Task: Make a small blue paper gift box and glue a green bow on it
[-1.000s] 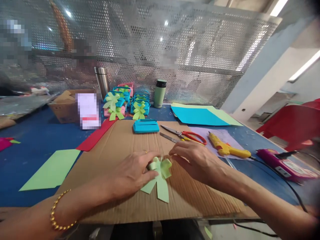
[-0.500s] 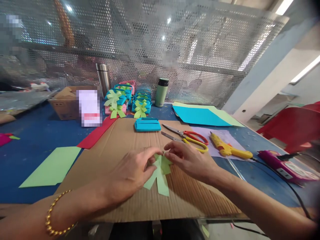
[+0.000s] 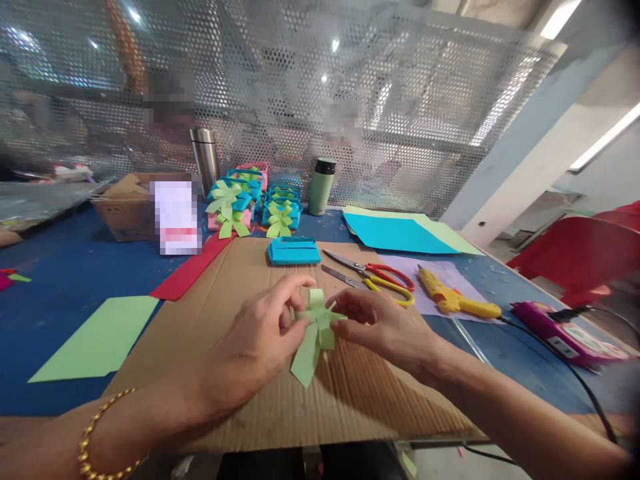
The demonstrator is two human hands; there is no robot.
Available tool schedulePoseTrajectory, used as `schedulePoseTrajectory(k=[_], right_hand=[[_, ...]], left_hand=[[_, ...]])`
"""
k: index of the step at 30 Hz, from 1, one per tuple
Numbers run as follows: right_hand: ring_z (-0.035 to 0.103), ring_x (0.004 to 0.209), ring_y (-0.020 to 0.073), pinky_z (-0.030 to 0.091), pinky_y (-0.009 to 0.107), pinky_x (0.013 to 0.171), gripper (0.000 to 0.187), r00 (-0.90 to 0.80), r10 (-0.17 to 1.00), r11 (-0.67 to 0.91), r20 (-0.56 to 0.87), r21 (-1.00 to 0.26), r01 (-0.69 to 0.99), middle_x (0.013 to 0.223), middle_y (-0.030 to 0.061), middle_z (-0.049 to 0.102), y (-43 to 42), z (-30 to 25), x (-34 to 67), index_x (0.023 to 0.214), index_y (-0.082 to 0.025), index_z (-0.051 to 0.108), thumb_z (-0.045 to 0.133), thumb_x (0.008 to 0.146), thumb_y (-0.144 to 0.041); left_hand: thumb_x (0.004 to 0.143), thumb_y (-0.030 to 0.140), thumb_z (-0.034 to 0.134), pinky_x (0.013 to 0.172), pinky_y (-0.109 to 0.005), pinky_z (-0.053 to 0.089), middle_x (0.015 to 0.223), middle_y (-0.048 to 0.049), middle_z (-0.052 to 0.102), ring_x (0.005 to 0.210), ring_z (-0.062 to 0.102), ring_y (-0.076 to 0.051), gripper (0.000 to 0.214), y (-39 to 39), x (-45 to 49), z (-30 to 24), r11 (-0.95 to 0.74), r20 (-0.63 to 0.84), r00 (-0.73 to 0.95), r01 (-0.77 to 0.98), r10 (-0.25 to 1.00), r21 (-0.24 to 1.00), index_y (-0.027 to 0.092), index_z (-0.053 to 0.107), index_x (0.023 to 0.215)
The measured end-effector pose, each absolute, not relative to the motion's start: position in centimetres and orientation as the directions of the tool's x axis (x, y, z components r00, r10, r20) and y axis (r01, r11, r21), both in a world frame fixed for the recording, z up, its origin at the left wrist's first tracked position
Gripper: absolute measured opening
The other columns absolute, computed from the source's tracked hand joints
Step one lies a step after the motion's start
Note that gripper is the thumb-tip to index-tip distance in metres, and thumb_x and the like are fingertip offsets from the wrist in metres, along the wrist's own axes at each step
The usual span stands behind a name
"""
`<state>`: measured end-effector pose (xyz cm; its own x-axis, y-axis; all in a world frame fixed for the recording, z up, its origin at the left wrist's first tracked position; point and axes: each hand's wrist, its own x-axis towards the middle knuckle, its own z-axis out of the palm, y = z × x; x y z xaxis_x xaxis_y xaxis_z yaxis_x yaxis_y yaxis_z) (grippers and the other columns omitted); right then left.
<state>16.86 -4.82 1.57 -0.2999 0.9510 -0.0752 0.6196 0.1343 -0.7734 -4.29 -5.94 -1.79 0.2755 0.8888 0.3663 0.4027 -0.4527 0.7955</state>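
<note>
Between my two hands is a light green paper bow [image 3: 316, 327], with looped strips round its middle and a pointed tail hanging toward me. My left hand [image 3: 267, 327] pinches its left side between thumb and fingers. From the right, my right hand [image 3: 380, 323] grips a strip of it with closed fingertips. Under both hands lies a sheet of corrugated cardboard [image 3: 225, 347]. Beyond the bow sits a folded blue paper bag [image 3: 294, 252]. Red-handled scissors [image 3: 387, 272] and yellow-handled scissors [image 3: 390, 290] rest just past my right hand.
A yellow hot glue gun [image 3: 455, 297] lies on pale purple paper, its cord running to a purple power strip [image 3: 565, 337]. Finished paper bags with bows [image 3: 235, 207], a steel flask [image 3: 205, 157] and a green bottle [image 3: 321, 190] stand behind. Green paper [image 3: 97, 337] lies left, blue paper [image 3: 400, 233] right.
The bow has turned in my hands: one loop now stands up at the far side and one tail points toward me. My left hand's fingers have lifted and shifted slightly.
</note>
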Motion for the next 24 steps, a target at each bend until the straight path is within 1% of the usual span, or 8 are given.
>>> schedulePoseTrajectory(k=[3,6,10,13,16,19,21,24], right_hand=[[0.055,0.072,0.0173,0.04,0.031,0.063,0.02,-0.274,0.958,0.108,-0.084,-0.781,0.616,0.077,0.0019,0.064,-4.6,1.5,16.7,0.084,-0.018,0.066,0.058,0.073,-0.034],[0.052,0.066,0.0155,0.037,0.029,0.059,0.013,-0.284,0.958,0.14,-0.044,-0.791,0.596,0.07,-0.0009,0.059,-4.4,1.5,16.7,0.076,-0.019,0.062,0.055,0.071,-0.029],[0.055,0.07,0.0162,0.039,0.029,0.064,0.012,-0.322,0.946,0.262,0.025,-0.64,0.722,0.074,-0.001,0.062,-4.6,2.3,16.9,0.079,-0.021,0.065,0.054,0.073,-0.023],[0.058,0.076,0.0173,0.041,0.029,0.069,0.012,-0.377,0.925,0.348,0.052,-0.517,0.782,0.08,-0.0001,0.066,-5.0,3.4,16.5,0.082,-0.022,0.067,0.056,0.077,-0.021],[0.057,0.073,0.0162,0.039,0.028,0.066,0.011,-0.408,0.911,0.386,0.059,-0.47,0.794,0.077,-0.0003,0.065,-5.2,4.1,15.6,0.081,-0.021,0.065,0.056,0.077,-0.017],[0.058,0.073,0.0162,0.038,0.027,0.065,0.01,-0.411,0.91,0.381,0.053,-0.493,0.782,0.078,-0.0005,0.065,-4.9,4.1,15.2,0.082,-0.021,0.065,0.057,0.077,-0.017],[0.058,0.075,0.0165,0.04,0.028,0.067,0.012,-0.413,0.909,0.376,0.056,-0.539,0.754,0.078,-0.0006,0.065,-4.7,3.7,15.2,0.085,-0.021,0.066,0.058,0.077,-0.018],[0.055,0.074,0.0163,0.041,0.029,0.067,0.013,-0.407,0.912,0.336,0.059,-0.677,0.655,0.078,-0.0002,0.064,-4.4,2.9,15.5,0.086,-0.021,0.068,0.06,0.077,-0.022]], left_hand=[[0.09,0.021,0.061,0.058,-0.022,0.045,0.091,0.0036,0.06,0.062,0.054,-0.009,0.037,-6.0,-4.4,-1.5,-0.333,0.256,0.283,0.27,0.924,0.903,0.03,0.057,0.126],[0.094,0.029,0.06,0.056,-0.022,0.044,0.098,0.0015,0.06,0.059,0.051,-0.007,0.034,-6.0,-4.6,-1.1,-0.293,0.233,0.275,0.202,0.933,0.935,0.029,0.056,0.127],[0.092,0.043,0.064,0.064,-0.026,0.046,0.111,-0.0036,0.06,0.065,0.052,-0.009,0.04,-5.9,-5.0,-0.1,-0.322,0.267,0.214,0.284,0.94,0.903,0.025,0.059,0.127],[0.088,0.045,0.065,0.067,-0.028,0.047,0.093,-0.0041,0.066,0.076,0.058,-0.016,0.034,-5.6,-5.0,0.6,-0.26,0.15,0.349,0.293,0.925,0.92,0.018,0.067,0.108],[0.087,0.036,0.06,0.062,-0.027,0.042,0.074,-0.0011,0.061,0.071,0.055,-0.015,0.023,-5.3,-4.9,0.8,-0.2,0.06,0.423,0.296,0.904,0.934,0.015,0.067,0.082],[0.084,0.03,0.058,0.055,-0.024,0.036,0.066,0.0016,0.055,0.062,0.05,-0.012,0.022,-5.2,-4.8,0.6,-0.148,0.014,0.395,0.31,0.919,0.939,0.016,0.06,0.068],[0.084,0.028,0.057,0.052,-0.024,0.036,0.065,0.0017,0.056,0.06,0.053,-0.012,0.019,-5.2,-4.8,0.4,-0.117,-0.012,0.386,0.308,0.922,0.944,0.016,0.061,0.069],[0.085,0.028,0.055,0.053,-0.024,0.041,0.069,-0.0002,0.061,0.062,0.059,-0.014,0.019,-5.3,-4.8,0.3,-0.076,-0.046,0.394,0.287,0.918,0.955,0.015,0.065,0.075]])
